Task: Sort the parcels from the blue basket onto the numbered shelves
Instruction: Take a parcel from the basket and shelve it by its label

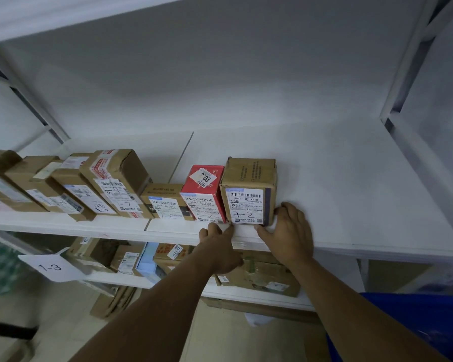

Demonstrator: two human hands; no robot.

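One parcel between left hand, right hand

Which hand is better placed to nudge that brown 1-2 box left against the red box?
Right. The right hand grips the free right side of the brown 1-2 box; the left hand only touches its front lower-left corner, by the red box.

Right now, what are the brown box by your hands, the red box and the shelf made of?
Brown box: plain cardboard, matte, with folded flaps and dented edges. Red box: probably thinner printed card, smoother, slightly shiny. Shelf: smooth white board, maybe painted metal or laminate; I can't tell which.
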